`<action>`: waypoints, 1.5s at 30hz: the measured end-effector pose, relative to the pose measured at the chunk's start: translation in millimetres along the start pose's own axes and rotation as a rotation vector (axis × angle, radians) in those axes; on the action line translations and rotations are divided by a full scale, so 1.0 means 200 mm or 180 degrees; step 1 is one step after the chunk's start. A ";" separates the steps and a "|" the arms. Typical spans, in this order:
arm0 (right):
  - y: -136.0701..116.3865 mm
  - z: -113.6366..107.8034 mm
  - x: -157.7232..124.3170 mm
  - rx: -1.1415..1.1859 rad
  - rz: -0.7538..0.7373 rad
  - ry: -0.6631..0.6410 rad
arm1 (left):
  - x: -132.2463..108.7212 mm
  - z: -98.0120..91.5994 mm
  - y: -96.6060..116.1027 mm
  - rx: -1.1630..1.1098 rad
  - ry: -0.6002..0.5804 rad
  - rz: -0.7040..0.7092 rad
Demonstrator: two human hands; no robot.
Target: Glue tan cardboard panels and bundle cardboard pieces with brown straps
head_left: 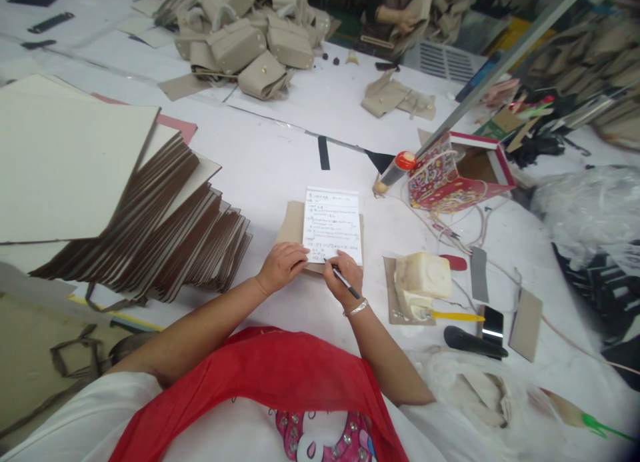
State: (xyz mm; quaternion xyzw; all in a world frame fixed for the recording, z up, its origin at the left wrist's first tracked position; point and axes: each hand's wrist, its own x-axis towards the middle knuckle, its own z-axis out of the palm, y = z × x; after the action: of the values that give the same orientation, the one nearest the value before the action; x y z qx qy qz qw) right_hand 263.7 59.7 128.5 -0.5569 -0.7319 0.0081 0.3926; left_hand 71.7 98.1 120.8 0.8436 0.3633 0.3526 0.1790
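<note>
A white sheet of paper with handwritten lines (332, 223) lies on a tan cardboard piece (291, 223) in front of me on the white table. My right hand (345, 273) grips a dark pen (346, 283) with its tip at the sheet's lower edge. A silver bracelet circles that wrist. My left hand (283, 265) rests curled on the sheet's lower left corner, fingers folded in and pressing the paper down.
A fanned stack of brown-and-cream boards (145, 229) lies to the left. A cream glue pot with a yellow-handled brush (423, 283), a phone (493, 323) and a patterned red box (453, 175) sit to the right. Beige bags (250, 39) are piled at the back, where another person's hand (400, 19) works.
</note>
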 end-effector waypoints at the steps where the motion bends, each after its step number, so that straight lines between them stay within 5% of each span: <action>1: 0.00 0.00 0.00 0.0010 0.0020 -0.0014 | 0.00 0.00 0.00 0.0000 -0.0009 -0.0011; 31: 0.00 -0.03 0.00 0.0040 0.0173 -0.0046 | 0.00 0.00 0.00 -0.0016 -0.0028 -0.0051; 38: -0.02 -0.10 0.01 0.0669 0.1099 0.0115 | -0.01 0.01 -0.01 -0.0048 -0.0034 -0.0057; 45: -0.08 -0.30 -0.02 0.0750 0.1752 0.0261 | 0.01 -0.01 -0.01 -0.0351 -0.0004 -0.0156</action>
State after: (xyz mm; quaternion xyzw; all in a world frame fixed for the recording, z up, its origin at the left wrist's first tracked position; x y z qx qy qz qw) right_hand 285.1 25.3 175.6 -0.6848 -0.5310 0.1766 0.4668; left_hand 69.7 100.8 120.9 0.8235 0.3637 0.3671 0.2340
